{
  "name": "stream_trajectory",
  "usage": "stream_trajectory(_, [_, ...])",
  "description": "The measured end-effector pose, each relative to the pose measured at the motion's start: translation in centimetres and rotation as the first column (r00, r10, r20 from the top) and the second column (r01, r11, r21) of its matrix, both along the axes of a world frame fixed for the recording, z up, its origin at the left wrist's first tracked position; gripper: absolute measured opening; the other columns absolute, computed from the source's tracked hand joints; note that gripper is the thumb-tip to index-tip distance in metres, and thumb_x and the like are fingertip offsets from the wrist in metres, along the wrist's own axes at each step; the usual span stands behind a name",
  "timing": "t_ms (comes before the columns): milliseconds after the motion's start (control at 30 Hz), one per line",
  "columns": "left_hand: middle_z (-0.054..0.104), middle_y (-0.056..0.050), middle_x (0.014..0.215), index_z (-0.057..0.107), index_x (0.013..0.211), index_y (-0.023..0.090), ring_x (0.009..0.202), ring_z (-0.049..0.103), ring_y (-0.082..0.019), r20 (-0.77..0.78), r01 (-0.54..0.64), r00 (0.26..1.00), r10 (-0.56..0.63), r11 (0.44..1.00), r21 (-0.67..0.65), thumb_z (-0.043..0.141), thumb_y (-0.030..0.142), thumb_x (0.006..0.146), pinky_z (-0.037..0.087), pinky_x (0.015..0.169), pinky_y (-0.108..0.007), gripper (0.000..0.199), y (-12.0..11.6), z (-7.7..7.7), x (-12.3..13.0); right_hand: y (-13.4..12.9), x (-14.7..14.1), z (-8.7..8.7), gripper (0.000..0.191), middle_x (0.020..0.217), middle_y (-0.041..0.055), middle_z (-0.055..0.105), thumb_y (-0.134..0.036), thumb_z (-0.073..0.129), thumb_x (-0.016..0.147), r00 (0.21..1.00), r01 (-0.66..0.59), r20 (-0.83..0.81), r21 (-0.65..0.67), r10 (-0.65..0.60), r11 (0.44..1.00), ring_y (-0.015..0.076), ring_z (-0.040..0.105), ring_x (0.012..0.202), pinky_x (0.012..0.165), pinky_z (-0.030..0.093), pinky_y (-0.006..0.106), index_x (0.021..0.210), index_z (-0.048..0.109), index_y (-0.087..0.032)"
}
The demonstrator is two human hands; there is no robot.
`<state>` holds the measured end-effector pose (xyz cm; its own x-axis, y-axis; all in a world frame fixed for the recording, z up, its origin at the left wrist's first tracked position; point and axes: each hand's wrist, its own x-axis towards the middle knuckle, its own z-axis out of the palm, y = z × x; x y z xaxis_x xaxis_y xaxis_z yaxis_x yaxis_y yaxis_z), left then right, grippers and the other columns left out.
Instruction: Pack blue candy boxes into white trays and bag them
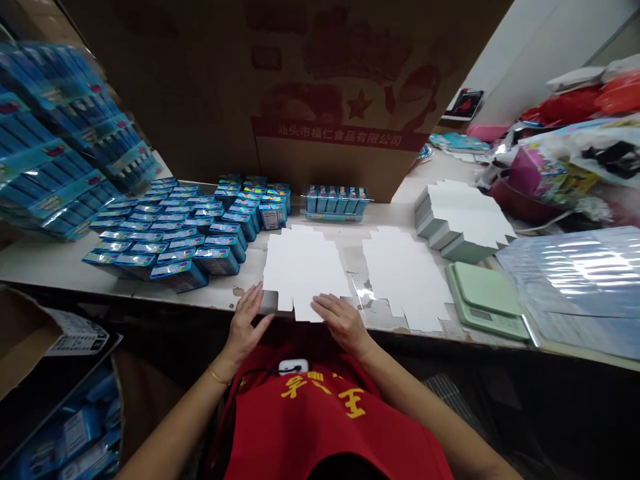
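Note:
Flat on the table in front of me lies a white die-cut carton blank (305,267), its tabs unfolded. My right hand (343,321) rests on the blank's near flap with fingers stretched out. My left hand (249,319) is at the blank's near left corner by the table edge, thumb and fingers apart, holding nothing. To the right lies a second white carton blank (405,277). Behind the first blank stands a clear-fronted display box (336,203) filled with small blue packs. Many small blue boxes (170,240) stand in rows to the left.
A big brown cardboard carton (320,87) rises at the back. On the right are a stack of white blanks (463,217), a green kitchen scale (485,300) and plastic sheets (585,287). Filled display boxes (55,133) are piled left. An open carton (75,427) with blue packs sits lower left.

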<state>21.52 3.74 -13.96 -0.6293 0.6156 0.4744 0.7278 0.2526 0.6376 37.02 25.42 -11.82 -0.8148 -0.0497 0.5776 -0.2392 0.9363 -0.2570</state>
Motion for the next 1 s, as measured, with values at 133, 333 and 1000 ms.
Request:
stream_trajectory(133, [0.044,-0.009,0.132,0.047,0.123,0.026,0.123,0.038,-0.024,-0.153,-0.029,0.988,0.035,0.999,0.042,0.057,0.022,0.078,0.032,0.101,-0.048,0.046,0.7,-1.2,-0.3,-0.8,0.3,-1.2,0.035,0.116,0.0071,0.058,-0.009,0.036,0.088,0.998,0.008,0.058,-0.005,-0.008,1.0,0.0182,0.048,0.113,0.096,0.042,0.039,0.117,0.053,-0.019])
stream_trajectory(333, [0.059,-0.006,0.114,0.066,0.094,0.026,0.116,0.045,-0.021,0.142,0.13,0.981,-0.133,0.991,0.03,0.052,0.02,0.08,0.036,0.099,-0.043,0.02,1.1,-0.8,0.2,-1.9,0.6,-2.6,0.039,0.117,0.0056,0.057,-0.009,0.035,0.087,0.995,0.02,0.1,-0.09,-0.011,0.996,0.0176,0.05,0.111,0.095,0.044,0.039,0.12,0.051,-0.023])
stream_trajectory(1000, [0.064,-0.009,0.093,0.063,0.09,0.02,0.099,0.051,-0.019,-0.008,0.153,0.988,-0.157,0.97,-0.189,0.041,0.024,0.086,0.041,0.086,-0.036,0.022,1.7,0.3,0.3,-2.1,0.0,-4.1,0.041,0.113,0.0044,0.059,-0.009,0.036,0.085,0.995,-0.091,0.036,0.026,0.09,0.996,0.0211,0.055,0.105,0.084,0.052,0.04,0.119,0.052,-0.026])
